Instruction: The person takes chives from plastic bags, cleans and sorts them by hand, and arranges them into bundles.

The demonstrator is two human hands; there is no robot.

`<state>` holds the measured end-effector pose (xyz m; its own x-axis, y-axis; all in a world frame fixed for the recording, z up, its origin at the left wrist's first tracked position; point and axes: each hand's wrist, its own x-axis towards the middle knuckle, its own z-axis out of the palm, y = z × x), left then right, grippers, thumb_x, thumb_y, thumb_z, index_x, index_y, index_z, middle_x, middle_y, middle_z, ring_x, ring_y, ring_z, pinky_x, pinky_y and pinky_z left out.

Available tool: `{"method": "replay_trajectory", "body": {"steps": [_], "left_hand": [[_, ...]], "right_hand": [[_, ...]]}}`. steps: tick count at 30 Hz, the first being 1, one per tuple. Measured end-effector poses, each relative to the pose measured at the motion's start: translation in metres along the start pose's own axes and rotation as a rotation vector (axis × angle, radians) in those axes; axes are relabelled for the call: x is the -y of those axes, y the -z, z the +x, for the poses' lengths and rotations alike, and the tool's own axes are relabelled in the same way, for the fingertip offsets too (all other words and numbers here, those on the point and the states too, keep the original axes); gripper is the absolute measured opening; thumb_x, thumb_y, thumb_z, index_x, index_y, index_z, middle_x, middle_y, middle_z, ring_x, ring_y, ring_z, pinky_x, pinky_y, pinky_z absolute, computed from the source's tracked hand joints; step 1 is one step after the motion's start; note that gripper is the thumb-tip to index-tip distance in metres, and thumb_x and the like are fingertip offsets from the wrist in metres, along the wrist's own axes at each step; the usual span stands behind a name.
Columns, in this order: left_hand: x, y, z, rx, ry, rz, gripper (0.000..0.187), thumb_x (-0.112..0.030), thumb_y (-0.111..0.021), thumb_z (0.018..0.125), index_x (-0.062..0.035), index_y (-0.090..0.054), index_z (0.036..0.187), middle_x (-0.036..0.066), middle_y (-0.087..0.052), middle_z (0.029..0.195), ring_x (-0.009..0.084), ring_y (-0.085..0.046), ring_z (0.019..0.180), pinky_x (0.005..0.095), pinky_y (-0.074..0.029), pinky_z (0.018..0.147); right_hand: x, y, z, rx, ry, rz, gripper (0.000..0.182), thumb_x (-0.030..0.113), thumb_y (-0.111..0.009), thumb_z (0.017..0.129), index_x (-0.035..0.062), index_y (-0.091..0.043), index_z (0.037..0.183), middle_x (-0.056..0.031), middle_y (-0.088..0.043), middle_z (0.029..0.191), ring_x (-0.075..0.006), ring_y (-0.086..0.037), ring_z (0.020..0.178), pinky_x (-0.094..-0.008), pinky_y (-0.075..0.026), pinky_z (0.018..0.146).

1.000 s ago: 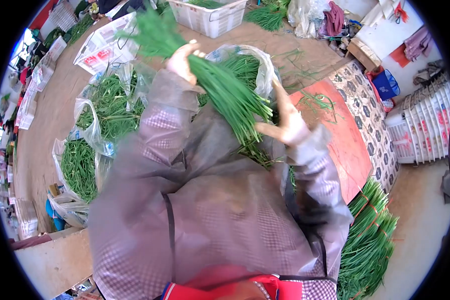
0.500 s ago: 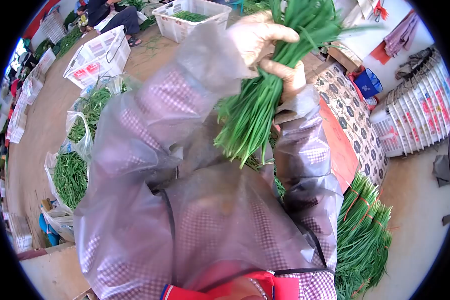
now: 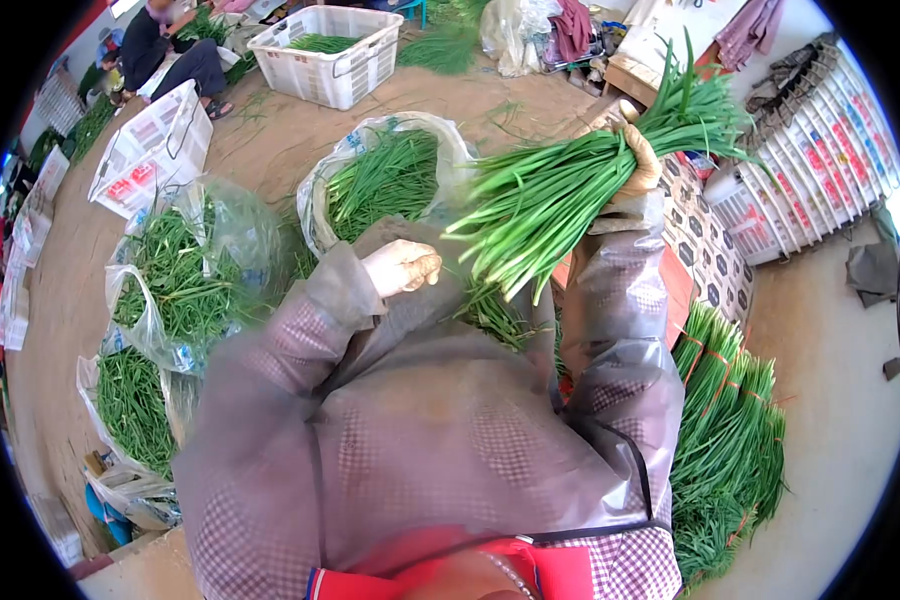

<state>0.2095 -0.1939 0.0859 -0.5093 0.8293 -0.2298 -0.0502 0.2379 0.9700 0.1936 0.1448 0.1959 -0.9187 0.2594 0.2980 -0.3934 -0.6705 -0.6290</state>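
Note:
My right hand (image 3: 638, 165), in a stained glove, is wrapped round the middle of a bunch of Chinese chives (image 3: 560, 200). The pale stem ends point down and left, and the darker leaf ends fan out to the upper right. My left hand (image 3: 405, 268) is apart from the bunch, low in front of my chest. Its fingers are curled together, with nothing visible in them. Loose greens (image 3: 498, 318) lie below the bunch, partly hidden by my apron. An open plastic bag of chives (image 3: 385, 185) stands just beyond my left hand.
More bags of greens (image 3: 185, 280) stand at left. Tied chive bundles (image 3: 725, 430) are piled at my right. White crates (image 3: 325, 60) stand ahead, with stacked crates (image 3: 810, 160) at right. A seated person (image 3: 175, 60) works at the far left.
My left hand has let go of the chives and moved down and left. My right hand still grips the bunch, which has swung from nearly upright to a flatter slant.

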Motion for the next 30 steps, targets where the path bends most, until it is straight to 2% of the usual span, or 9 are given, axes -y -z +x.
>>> {"method": "replay_trajectory", "body": {"steps": [6,9,10,15,19,22,24,27,30], "left_hand": [[-0.018,0.000,-0.007,-0.240,-0.270,-0.385,0.024,-0.024,-0.052,0.094,-0.0031,-0.059,0.085,-0.006,-0.042,0.057,0.0024,-0.036,0.049,0.0183,-0.027,0.046],[-0.035,-0.022,0.011,-0.538,-0.468,0.000,0.028,-0.008,-0.070,0.080,-0.0031,-0.064,0.107,-0.004,-0.058,0.070,0.0007,-0.039,0.054,0.0165,-0.034,0.052],[-0.048,-0.026,0.010,-0.555,-0.324,0.174,0.028,-0.005,-0.069,0.080,-0.0032,-0.064,0.107,-0.002,-0.063,0.078,0.0012,-0.038,0.055,0.0156,-0.035,0.055],[-0.052,-0.046,0.048,-0.687,-0.636,0.118,0.017,-0.002,-0.067,0.081,-0.0017,-0.067,0.098,0.000,-0.064,0.077,0.0008,-0.043,0.054,0.0179,-0.036,0.050],[-0.066,-0.032,0.029,-0.424,-0.285,-0.444,0.007,-0.007,-0.065,0.084,-0.0005,-0.065,0.085,-0.001,-0.054,0.063,0.0023,-0.041,0.051,0.0187,-0.032,0.046],[-0.045,-0.006,0.016,-0.093,-0.399,-0.733,0.014,-0.010,-0.066,0.083,-0.0003,-0.065,0.092,0.003,-0.061,0.074,0.0032,-0.043,0.051,0.0174,-0.033,0.047],[-0.040,0.008,0.014,-0.022,-0.354,-0.663,0.020,-0.011,-0.064,0.085,-0.0009,-0.064,0.102,0.000,-0.058,0.071,0.0044,-0.043,0.052,0.0173,-0.035,0.048],[-0.057,0.013,0.027,-0.349,-0.203,-0.318,0.036,-0.014,-0.069,0.081,-0.0046,-0.062,0.115,-0.002,-0.054,0.071,0.0053,-0.045,0.058,0.0185,-0.038,0.053],[-0.058,0.008,0.053,-0.619,-0.316,0.035,0.038,-0.017,-0.069,0.082,-0.0051,-0.061,0.117,-0.004,-0.052,0.068,0.0038,-0.042,0.060,0.0195,-0.036,0.053]], "right_hand": [[0.018,0.025,-0.004,-0.069,0.147,0.003,0.038,0.009,-0.066,0.076,0.0033,-0.053,0.111,-0.0080,-0.060,0.082,-0.0246,-0.061,0.070,-0.0389,-0.053,0.063],[0.017,0.023,-0.007,-0.027,0.150,0.026,0.036,0.008,-0.065,0.077,0.0028,-0.052,0.110,-0.0101,-0.060,0.083,-0.0247,-0.060,0.073,-0.0395,-0.052,0.066],[0.014,0.025,-0.006,-0.030,0.145,0.032,0.036,0.008,-0.065,0.077,0.0028,-0.052,0.110,-0.0101,-0.060,0.083,-0.0247,-0.060,0.073,-0.0395,-0.052,0.066],[0.011,0.027,-0.011,0.054,0.066,0.149,0.032,0.013,-0.064,0.078,0.0023,-0.053,0.105,-0.0088,-0.060,0.084,-0.0249,-0.059,0.077,-0.0410,-0.051,0.073],[0.009,0.045,-0.005,0.077,0.150,0.182,0.032,0.015,-0.063,0.078,0.0037,-0.053,0.107,-0.0037,-0.056,0.083,-0.0212,-0.056,0.079,-0.0391,-0.048,0.074],[0.014,0.066,-0.005,0.130,0.211,0.197,0.038,0.020,-0.062,0.083,0.0038,-0.052,0.115,0.0010,-0.054,0.083,-0.0166,-0.050,0.079,-0.0349,-0.044,0.078],[0.021,0.086,-0.006,0.139,0.204,0.197,0.038,0.021,-0.061,0.083,0.0040,-0.052,0.116,0.0018,-0.055,0.086,-0.0173,-0.050,0.082,-0.0356,-0.044,0.079],[0.018,0.071,-0.010,0.074,0.217,0.253,0.043,0.020,-0.063,0.081,0.0048,-0.049,0.118,0.0010,-0.054,0.085,-0.0165,-0.052,0.080,-0.0372,-0.045,0.078],[0.011,0.063,-0.010,0.100,0.206,0.266,0.042,0.019,-0.062,0.081,0.0046,-0.049,0.118,0.0007,-0.054,0.087,-0.0169,-0.053,0.084,-0.0376,-0.043,0.088]]}}
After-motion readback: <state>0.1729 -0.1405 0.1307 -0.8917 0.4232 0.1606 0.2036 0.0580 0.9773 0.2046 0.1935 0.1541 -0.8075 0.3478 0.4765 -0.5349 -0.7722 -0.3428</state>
